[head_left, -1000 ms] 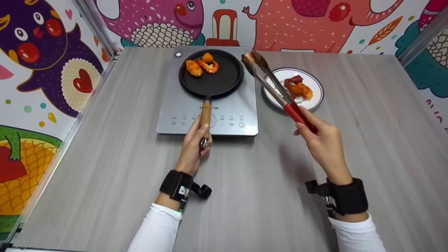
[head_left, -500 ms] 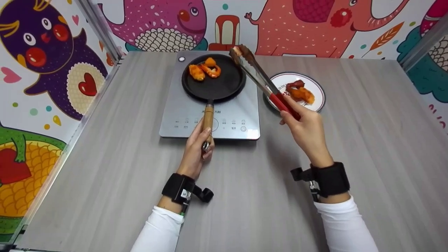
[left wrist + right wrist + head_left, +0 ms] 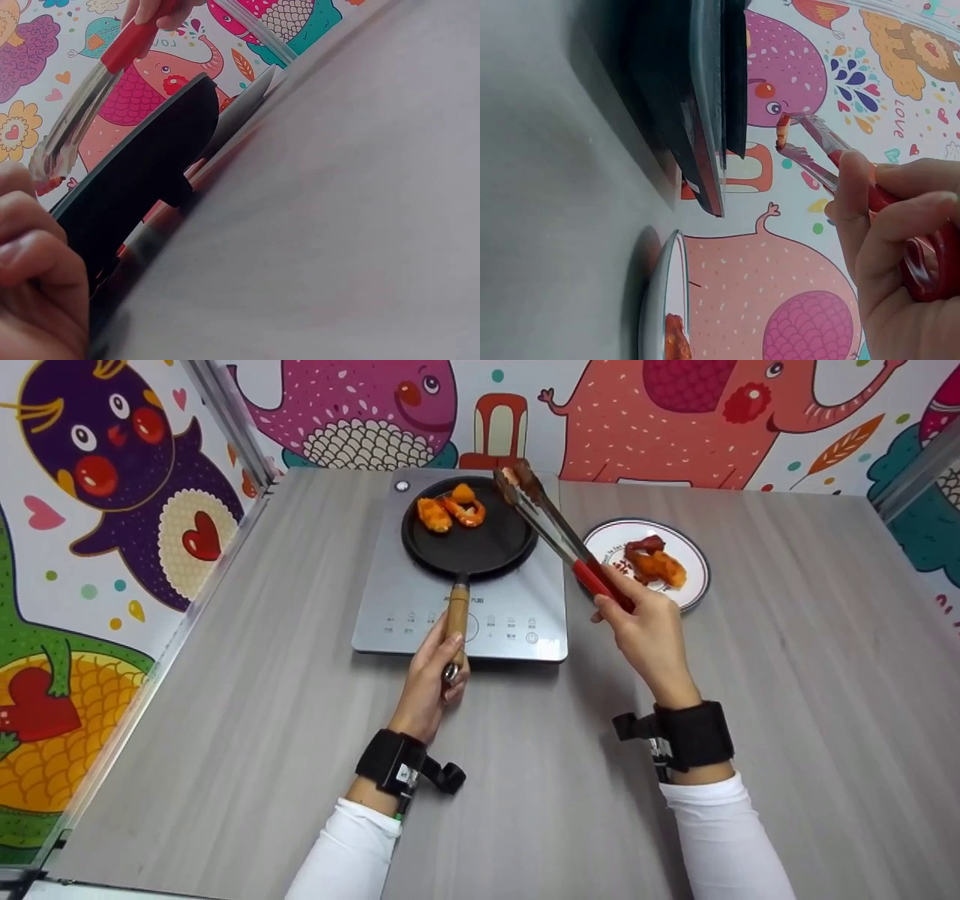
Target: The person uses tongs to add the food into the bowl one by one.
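My left hand [image 3: 437,664] grips the wooden handle [image 3: 457,615] of a black frying pan [image 3: 495,540] on an induction cooker. Three orange food pieces lie in the pan's left part: a chunky piece [image 3: 433,515], a curled shrimp [image 3: 466,512] and a small round piece [image 3: 463,493]. My right hand [image 3: 646,622] holds red-handled metal tongs [image 3: 553,532], tips raised over the pan's right edge. Between the tips sits a small orange-and-white food piece [image 3: 782,131], its kind unclear. In the left wrist view, the left hand's curled fingers [image 3: 37,255] show beside the dark pan.
Right of the silver induction cooker [image 3: 390,592] stands a white plate [image 3: 611,540] with a dark rim, bearing reddish-brown and orange food [image 3: 656,564]. Cartoon-printed wall panels [image 3: 675,435] close off the back and sides of the grey table [image 3: 240,697].
My right hand has carried the tongs and the held food leftward, from the gap by the plate to over the pan's right edge. The left hand keeps its grip. The whole head view shifted slightly.
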`<state>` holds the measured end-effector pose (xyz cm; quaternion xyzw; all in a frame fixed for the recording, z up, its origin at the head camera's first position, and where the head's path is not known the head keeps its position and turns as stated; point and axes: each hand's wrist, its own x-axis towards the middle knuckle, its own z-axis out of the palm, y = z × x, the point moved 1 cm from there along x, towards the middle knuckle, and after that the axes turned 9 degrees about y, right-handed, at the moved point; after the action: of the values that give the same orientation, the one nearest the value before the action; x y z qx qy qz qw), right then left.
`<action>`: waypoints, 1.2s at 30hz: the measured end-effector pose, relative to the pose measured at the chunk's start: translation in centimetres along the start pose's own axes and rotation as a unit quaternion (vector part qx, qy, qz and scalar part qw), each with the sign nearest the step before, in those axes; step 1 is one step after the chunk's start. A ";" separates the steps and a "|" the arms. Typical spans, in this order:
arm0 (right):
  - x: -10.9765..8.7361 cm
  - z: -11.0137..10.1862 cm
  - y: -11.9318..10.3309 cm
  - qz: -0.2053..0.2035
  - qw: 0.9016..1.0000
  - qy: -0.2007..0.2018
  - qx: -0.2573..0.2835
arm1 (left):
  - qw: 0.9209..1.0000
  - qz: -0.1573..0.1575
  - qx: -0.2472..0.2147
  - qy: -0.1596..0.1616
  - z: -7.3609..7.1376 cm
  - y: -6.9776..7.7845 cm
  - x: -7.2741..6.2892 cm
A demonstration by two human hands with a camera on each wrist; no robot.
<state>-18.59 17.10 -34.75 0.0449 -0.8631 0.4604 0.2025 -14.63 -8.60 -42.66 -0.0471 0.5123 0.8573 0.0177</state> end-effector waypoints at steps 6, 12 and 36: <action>0.3 0.7 0.1 -0.009 1.000 0.000 0.005 | 1.000 -0.008 -0.006 0.000 0.3 -0.2 0.0; 0.6 1.3 0.0 -0.003 1.000 -0.006 0.000 | 1.000 -0.015 -0.010 0.000 0.5 -0.3 0.0; 1.0 2.5 -0.3 -0.017 1.000 -0.021 -0.016 | 1.000 -0.010 0.000 0.008 0.0 0.0 0.0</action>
<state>-20.16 15.03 -35.36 0.0656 -0.8735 0.4423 0.1927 -14.63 -8.62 -42.68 -0.0587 0.5121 0.8566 0.0220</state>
